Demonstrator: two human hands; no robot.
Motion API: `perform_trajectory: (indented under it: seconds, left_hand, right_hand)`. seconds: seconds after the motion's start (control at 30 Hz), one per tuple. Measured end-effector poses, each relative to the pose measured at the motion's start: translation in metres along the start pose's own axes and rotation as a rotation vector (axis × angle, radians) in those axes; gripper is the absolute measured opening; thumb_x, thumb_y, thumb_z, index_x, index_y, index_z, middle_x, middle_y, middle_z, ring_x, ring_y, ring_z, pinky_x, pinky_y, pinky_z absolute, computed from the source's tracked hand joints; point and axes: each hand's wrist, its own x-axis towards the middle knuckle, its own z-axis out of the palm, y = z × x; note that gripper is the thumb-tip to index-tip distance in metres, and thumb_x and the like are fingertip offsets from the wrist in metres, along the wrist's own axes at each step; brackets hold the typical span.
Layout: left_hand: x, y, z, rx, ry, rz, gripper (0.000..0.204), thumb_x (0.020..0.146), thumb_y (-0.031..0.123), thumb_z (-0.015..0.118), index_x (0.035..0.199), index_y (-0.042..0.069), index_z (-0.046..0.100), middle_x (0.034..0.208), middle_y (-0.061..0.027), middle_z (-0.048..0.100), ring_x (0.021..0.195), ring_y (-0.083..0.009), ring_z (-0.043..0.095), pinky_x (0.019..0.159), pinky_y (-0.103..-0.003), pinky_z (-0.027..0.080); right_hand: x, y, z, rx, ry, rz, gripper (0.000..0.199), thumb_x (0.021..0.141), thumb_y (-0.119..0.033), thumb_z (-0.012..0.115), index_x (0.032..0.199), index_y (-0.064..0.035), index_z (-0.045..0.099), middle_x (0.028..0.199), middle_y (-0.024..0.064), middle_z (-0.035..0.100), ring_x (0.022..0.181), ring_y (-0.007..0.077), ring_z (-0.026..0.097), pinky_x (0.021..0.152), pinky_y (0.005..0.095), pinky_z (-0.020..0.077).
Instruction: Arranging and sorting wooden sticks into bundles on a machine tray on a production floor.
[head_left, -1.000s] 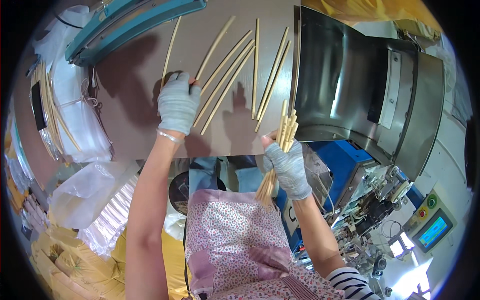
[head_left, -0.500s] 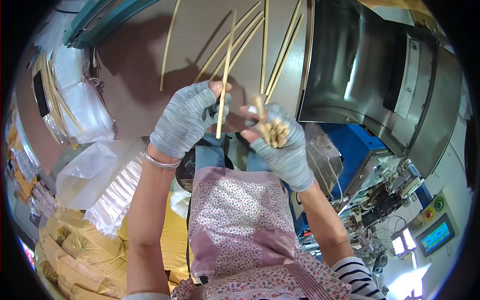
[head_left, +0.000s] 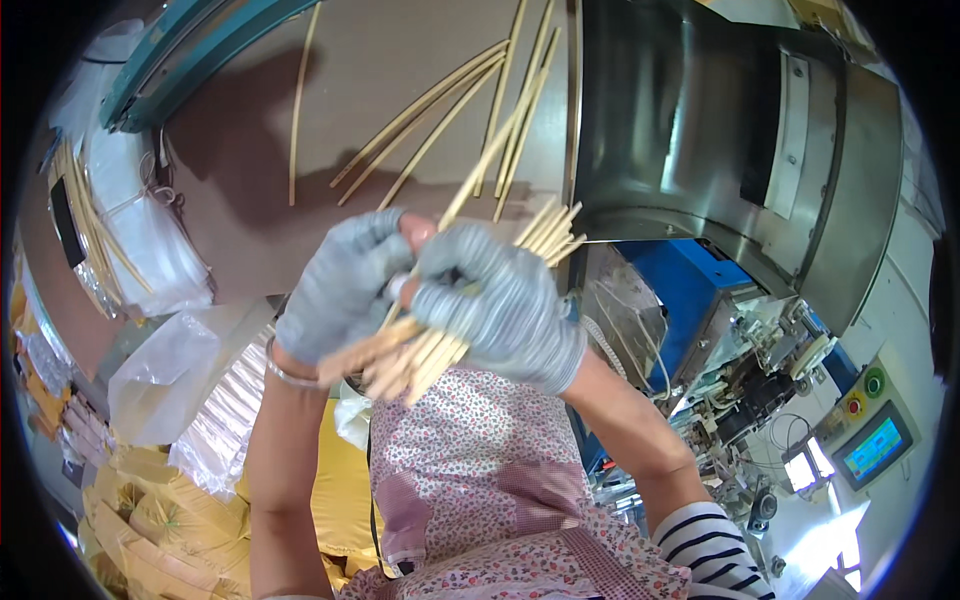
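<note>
In my right hand (head_left: 500,310), gloved in grey with bare fingertips, is a bundle of pale wooden chopsticks (head_left: 425,355). The fingers are wrapped round its middle, and its ends stick out on both sides. My left hand (head_left: 340,290), in a matching glove, is closed against the right one, its thumb on a single long chopstick (head_left: 487,155). That stick slants up and away from between the two hands; its lower part is partly hidden by fingers and blurred. Several loose chopsticks (head_left: 425,110) lie spread on the brown tabletop (head_left: 235,235) beyond my hands.
A curved shiny metal housing (head_left: 690,130) borders the table on the right. Below it stand a blue machine part (head_left: 690,290) and a control panel (head_left: 872,445). At left are bagged chopsticks (head_left: 85,225) and clear plastic film (head_left: 165,370). Yellow sacks (head_left: 165,520) lie lower left.
My hands have come together. The right has turned, so the bundle shows lengthwise, and the left has brought its single chopstick against it. The view has shifted slightly.
</note>
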Motion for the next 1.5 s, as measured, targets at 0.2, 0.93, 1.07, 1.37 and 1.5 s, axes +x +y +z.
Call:
perform_trajectory:
  seconds: [0.2,0.93,1.07,1.37,1.5]
  left_hand:
    - [-0.003,-0.014,-0.003,0.184,0.458,0.380,0.014,0.086,0.016,0.066,0.086,0.002,0.064,0.078,0.0020,0.062,0.068,-0.0023,0.052,0.060,-0.020,0.044]
    - [0.112,-0.075,-0.010,1.415,1.002,0.943,0.028,0.070,0.030,0.070,0.083,0.010,0.055,0.128,-0.0140,0.045,0.124,-0.0317,0.039,0.101,-0.063,0.020]
    - [0.086,-0.074,-0.052,1.445,1.153,0.882,0.038,0.068,0.035,0.072,0.092,0.010,0.055,0.131,-0.0141,0.042,0.127,-0.0330,0.037,0.102,-0.063,0.018]
    - [0.071,-0.064,-0.101,1.211,1.155,0.812,0.092,0.057,0.049,0.079,0.129,0.005,0.042,0.135,-0.0125,0.042,0.128,-0.0310,0.037,0.106,-0.052,0.020]
    - [0.071,-0.063,-0.106,1.235,1.094,0.874,0.084,0.066,0.042,0.075,0.133,0.004,0.041,0.133,-0.0127,0.045,0.126,-0.0304,0.039,0.106,-0.048,0.022]
  right_hand:
    - [-0.029,-0.041,-0.030,-0.072,-0.066,-0.297,0.027,0.068,-0.019,0.075,0.092,-0.0108,0.064,0.092,0.0071,0.063,0.075,0.0242,0.063,0.061,0.0309,0.0525]
    - [-0.008,0.029,-0.074,-0.356,-0.204,0.048,0.056,0.057,-0.007,0.079,0.108,-0.0037,0.058,0.092,0.0173,0.063,0.081,0.0364,0.061,0.069,0.0405,0.0501]
    - [0.021,0.035,-0.055,-0.581,-0.386,-0.037,0.056,0.058,0.001,0.067,0.113,-0.0040,0.059,0.097,0.0178,0.064,0.086,0.0366,0.062,0.074,0.0419,0.0500]
    - [0.092,0.050,0.034,-1.156,-0.495,-0.579,0.040,0.079,-0.013,0.054,0.117,-0.0030,0.056,0.069,0.0048,0.059,0.065,0.0200,0.061,0.053,0.0332,0.0488]
    - [0.081,0.054,0.046,-0.918,-0.441,-0.359,0.041,0.077,-0.012,0.056,0.117,-0.0015,0.054,0.074,0.0075,0.060,0.067,0.0212,0.062,0.055,0.0331,0.0494]
